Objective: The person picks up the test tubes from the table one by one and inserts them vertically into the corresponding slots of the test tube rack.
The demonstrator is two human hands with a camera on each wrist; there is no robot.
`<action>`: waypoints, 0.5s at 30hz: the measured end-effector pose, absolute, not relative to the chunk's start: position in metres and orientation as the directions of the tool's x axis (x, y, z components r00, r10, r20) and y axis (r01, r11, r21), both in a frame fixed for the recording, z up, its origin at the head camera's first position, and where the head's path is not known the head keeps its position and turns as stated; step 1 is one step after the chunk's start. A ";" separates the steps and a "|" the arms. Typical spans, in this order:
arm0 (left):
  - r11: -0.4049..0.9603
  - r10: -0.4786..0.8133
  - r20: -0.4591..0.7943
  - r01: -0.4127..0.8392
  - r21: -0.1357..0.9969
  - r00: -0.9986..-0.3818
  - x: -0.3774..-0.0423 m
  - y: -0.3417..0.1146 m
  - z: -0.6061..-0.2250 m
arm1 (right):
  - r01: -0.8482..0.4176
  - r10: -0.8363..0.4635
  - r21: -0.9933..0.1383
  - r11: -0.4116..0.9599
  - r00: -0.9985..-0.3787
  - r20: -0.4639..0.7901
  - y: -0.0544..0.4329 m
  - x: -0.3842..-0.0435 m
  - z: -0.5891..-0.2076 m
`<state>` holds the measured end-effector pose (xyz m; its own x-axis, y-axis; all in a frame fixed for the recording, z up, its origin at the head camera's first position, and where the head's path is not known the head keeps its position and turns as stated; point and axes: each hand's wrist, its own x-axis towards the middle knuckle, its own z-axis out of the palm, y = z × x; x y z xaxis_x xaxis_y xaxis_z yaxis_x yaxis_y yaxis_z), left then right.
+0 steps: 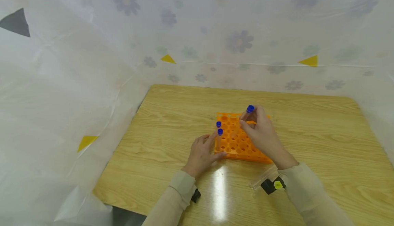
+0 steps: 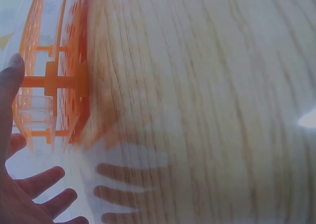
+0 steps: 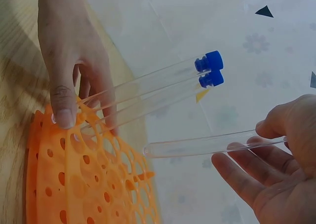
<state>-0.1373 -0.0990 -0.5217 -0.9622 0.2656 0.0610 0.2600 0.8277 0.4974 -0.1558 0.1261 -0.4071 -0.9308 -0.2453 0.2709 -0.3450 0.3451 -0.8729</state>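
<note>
A capped clear test tube [image 1: 245, 116] is pinched between thumb and fingers of my right hand [image 1: 261, 133], its blue cap up. In the right wrist view this tube [image 3: 192, 146] slants, its rounded bottom above the holes of the orange test tube rack [image 3: 98, 184]; its cap is out of sight there. Two more blue-capped tubes [image 3: 163, 81] stand side by side in the rack's left end. My left hand [image 1: 201, 154] rests against that end, thumb on the front edge and index finger along the side. Its other fingers spread straight in the left wrist view.
Clear tube-like items [image 1: 261, 178] lie on the wooden table [image 1: 147, 143] in front of the rack, beside my right cuff. A black wrist device [image 1: 268, 186] overlaps them. White flower-print sheeting [image 1: 240, 41] hangs behind the table and at its left.
</note>
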 end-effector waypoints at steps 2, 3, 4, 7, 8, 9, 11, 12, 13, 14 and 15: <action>0.828 0.266 0.060 0.260 0.497 -0.962 -0.138 -0.098 -0.523 | -0.354 -0.251 -0.865 0.355 -0.928 0.276 0.121 -0.159 -0.405; 0.829 0.265 0.062 0.261 0.496 -0.962 -0.138 -0.098 -0.523 | -0.364 -0.255 -0.860 0.357 -0.924 0.284 0.119 -0.161 -0.404; 0.829 0.263 0.061 0.258 0.497 -0.963 -0.138 -0.098 -0.523 | -0.368 -0.261 -0.859 0.356 -0.922 0.287 0.116 -0.162 -0.403; 0.826 0.263 0.075 0.265 0.497 -0.962 -0.137 -0.098 -0.523 | -0.379 -0.279 -0.849 0.368 -0.916 0.288 0.109 -0.168 -0.401; 0.825 0.265 0.080 0.269 0.496 -0.961 -0.137 -0.098 -0.522 | -0.379 -0.284 -0.847 0.374 -0.916 0.284 0.107 -0.170 -0.401; 0.825 0.269 0.090 0.277 0.493 -0.959 -0.136 -0.097 -0.522 | -0.379 -0.289 -0.843 0.381 -0.915 0.281 0.105 -0.172 -0.401; 0.826 0.274 0.103 0.289 0.483 -0.956 -0.135 -0.097 -0.522 | -0.379 -0.299 -0.835 0.399 -0.915 0.272 0.101 -0.176 -0.400; 0.828 0.275 0.106 0.292 0.479 -0.955 -0.135 -0.097 -0.522 | -0.381 -0.303 -0.830 0.408 -0.914 0.271 0.099 -0.178 -0.400; 0.830 0.275 0.106 0.292 0.476 -0.955 -0.135 -0.097 -0.522 | -0.381 -0.307 -0.825 0.417 -0.913 0.267 0.097 -0.179 -0.400; 0.832 0.274 0.104 0.290 0.473 -0.956 -0.135 -0.096 -0.522 | -0.386 -0.313 -0.820 0.424 -0.911 0.267 0.095 -0.181 -0.401; 0.835 0.274 0.101 0.289 0.469 -0.956 -0.134 -0.096 -0.522 | -0.385 -0.318 -0.818 0.427 -0.911 0.263 0.093 -0.183 -0.401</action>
<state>-0.1343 -0.0958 -0.5218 -0.9565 0.2738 0.1012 0.2886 0.8347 0.4691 -0.1825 0.0931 -0.4013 -0.9111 -0.3176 0.2627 -0.3848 0.4268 -0.8184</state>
